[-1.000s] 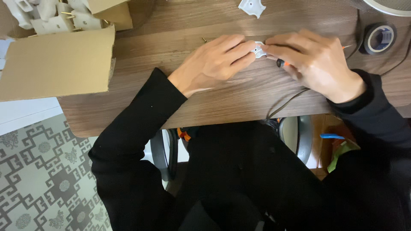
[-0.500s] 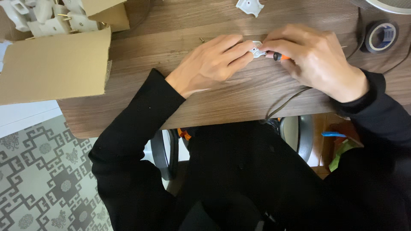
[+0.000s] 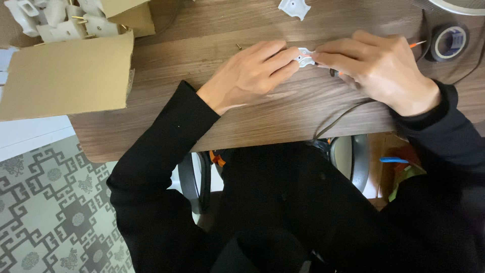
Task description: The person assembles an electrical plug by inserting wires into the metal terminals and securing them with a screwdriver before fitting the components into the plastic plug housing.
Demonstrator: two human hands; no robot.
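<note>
Centrally, small white plastic part (image 3: 304,56) pinched between left hand (image 3: 251,75) fingertips and right hand (image 3: 380,68) fingers — right apparently also gripping an orange-tipped tool (image 3: 417,44), cardboard box (image 3: 68,76) left — wooden table (image 3: 262,114).

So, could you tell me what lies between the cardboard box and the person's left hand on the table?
In the head view, only bare wooden tabletop lies between the cardboard box and the left hand, apart from one small brass screw near the hand.

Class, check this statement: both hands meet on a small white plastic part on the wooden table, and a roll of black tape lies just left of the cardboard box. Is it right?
Not quite. The head view shows the roll of black tape at the table's far right, beyond the right hand, not beside the cardboard box. The rest holds: left hand and right hand meet on the small white plastic part on the wooden table.
</note>
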